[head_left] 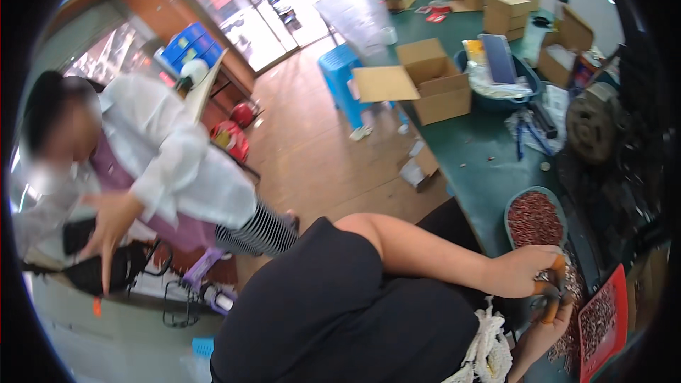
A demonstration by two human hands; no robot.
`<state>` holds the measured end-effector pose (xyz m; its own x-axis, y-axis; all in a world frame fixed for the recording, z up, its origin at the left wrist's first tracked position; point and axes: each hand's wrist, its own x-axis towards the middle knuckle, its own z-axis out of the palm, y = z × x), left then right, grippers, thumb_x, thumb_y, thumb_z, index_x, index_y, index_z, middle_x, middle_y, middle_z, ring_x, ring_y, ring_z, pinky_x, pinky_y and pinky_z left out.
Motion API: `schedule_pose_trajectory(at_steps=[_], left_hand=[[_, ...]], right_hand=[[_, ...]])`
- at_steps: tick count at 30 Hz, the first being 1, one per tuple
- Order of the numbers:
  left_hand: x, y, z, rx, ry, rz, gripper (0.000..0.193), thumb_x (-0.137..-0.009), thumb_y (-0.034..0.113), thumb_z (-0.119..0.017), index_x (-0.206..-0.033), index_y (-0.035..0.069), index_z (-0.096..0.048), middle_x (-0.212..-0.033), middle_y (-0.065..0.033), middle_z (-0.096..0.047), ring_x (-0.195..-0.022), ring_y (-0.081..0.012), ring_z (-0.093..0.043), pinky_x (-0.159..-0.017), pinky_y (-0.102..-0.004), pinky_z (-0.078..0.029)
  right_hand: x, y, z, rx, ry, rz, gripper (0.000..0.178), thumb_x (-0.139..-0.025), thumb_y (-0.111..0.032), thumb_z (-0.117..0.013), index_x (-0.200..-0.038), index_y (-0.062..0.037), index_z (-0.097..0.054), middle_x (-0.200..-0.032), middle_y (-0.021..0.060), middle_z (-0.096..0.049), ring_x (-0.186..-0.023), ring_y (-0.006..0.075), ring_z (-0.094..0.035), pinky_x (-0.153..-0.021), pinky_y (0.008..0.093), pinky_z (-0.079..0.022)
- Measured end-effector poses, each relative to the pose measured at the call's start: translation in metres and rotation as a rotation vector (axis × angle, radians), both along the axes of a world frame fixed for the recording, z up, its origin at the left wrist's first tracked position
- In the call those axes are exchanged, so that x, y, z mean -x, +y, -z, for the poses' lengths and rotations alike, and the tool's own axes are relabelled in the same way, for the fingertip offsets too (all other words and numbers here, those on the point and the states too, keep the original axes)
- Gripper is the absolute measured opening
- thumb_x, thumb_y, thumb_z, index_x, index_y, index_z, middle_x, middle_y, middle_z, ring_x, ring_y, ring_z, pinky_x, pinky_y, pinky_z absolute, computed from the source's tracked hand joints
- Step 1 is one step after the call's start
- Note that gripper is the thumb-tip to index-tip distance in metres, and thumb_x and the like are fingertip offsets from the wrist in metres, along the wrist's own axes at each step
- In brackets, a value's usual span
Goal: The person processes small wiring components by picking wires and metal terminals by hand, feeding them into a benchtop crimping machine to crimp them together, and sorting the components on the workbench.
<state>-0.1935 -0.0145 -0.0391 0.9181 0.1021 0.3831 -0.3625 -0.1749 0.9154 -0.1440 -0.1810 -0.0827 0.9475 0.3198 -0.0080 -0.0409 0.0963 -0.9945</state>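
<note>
My left hand (523, 271) reaches across from the black shirt to the table edge, orange covers on its fingertips. Just below it is my right hand (555, 318), its fingertips also covered in orange. The fingers of both hands are bent together and nearly meet; any small piece between them cannot be made out. Beyond my left hand sits a blue-green tray (508, 221) full of small reddish-brown pieces (535, 220). Small silvery parts (567, 344) lie heaped on the table beside my hands. To their right, a red tray (616, 312) holds more small greyish parts.
Dark machinery (592, 128) stands along the table's right side. Farther off are an open carton (441, 103), a blue basin (500, 101) with packages, and more boxes (505, 14). A blue stool (340, 78) stands on the floor. A person in a white shirt (191, 149) leans in at left.
</note>
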Motion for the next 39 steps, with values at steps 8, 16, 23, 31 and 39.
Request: schedule_pose_trajectory(at_steps=[8,16,23,31,39], left_hand=[[0.038,-0.012,-0.015,-0.213,-0.113,-0.084,0.017,-0.075,0.004,-0.069,-0.090,0.006,-0.061,-0.088,-0.0082,-0.053,-0.089,-0.0256,-0.052,-0.077,-0.0344,-0.042],[0.034,-0.012,-0.019,-0.370,-0.278,-0.034,0.020,-0.069,0.004,-0.066,-0.088,0.009,-0.062,-0.090,-0.0098,-0.053,-0.088,-0.0299,-0.051,-0.076,-0.0387,-0.042],[0.033,0.015,-0.026,-0.364,-0.317,0.007,0.020,-0.072,-0.005,-0.066,-0.087,0.004,-0.057,-0.086,-0.0080,-0.057,-0.079,-0.0235,-0.058,-0.071,-0.0307,-0.047],[-0.023,0.015,-0.037,-0.027,-0.248,-0.051,0.017,-0.072,-0.005,-0.071,-0.085,0.005,-0.063,-0.083,-0.0078,-0.062,-0.077,-0.0220,-0.061,-0.069,-0.0293,-0.048],[-0.118,0.019,-0.052,-0.279,-0.466,-0.071,0.014,-0.072,0.000,-0.072,-0.084,0.006,-0.068,-0.083,-0.0075,-0.064,-0.077,-0.0241,-0.059,-0.070,-0.0317,-0.047]], right_hand=[[0.038,-0.015,-0.010,-0.339,0.385,-0.177,0.021,-0.091,-0.010,-0.056,-0.111,-0.0048,-0.052,-0.075,-0.0018,-0.053,-0.048,0.0011,-0.041,-0.037,0.0141,-0.026],[0.063,-0.015,-0.028,-0.404,0.476,-0.234,0.027,-0.100,-0.027,-0.041,-0.112,-0.0052,-0.053,-0.082,0.0024,-0.059,-0.051,0.0066,-0.049,-0.035,0.0165,-0.031],[0.072,0.013,-0.058,-0.398,0.470,-0.162,0.008,-0.090,-0.016,-0.061,-0.094,-0.0103,-0.058,-0.067,-0.0053,-0.051,-0.049,0.0021,-0.040,-0.043,0.0165,-0.028],[0.044,-0.006,-0.086,-0.081,0.182,0.239,0.015,-0.089,-0.021,-0.063,-0.086,-0.0059,-0.061,-0.068,-0.0016,-0.059,-0.047,0.0031,-0.045,-0.042,0.0178,-0.031],[-0.075,0.015,-0.110,-0.052,-0.085,0.431,0.014,-0.087,-0.018,-0.065,-0.095,-0.0065,-0.065,-0.072,-0.0030,-0.060,-0.055,0.0025,-0.046,-0.050,0.0174,-0.034]])
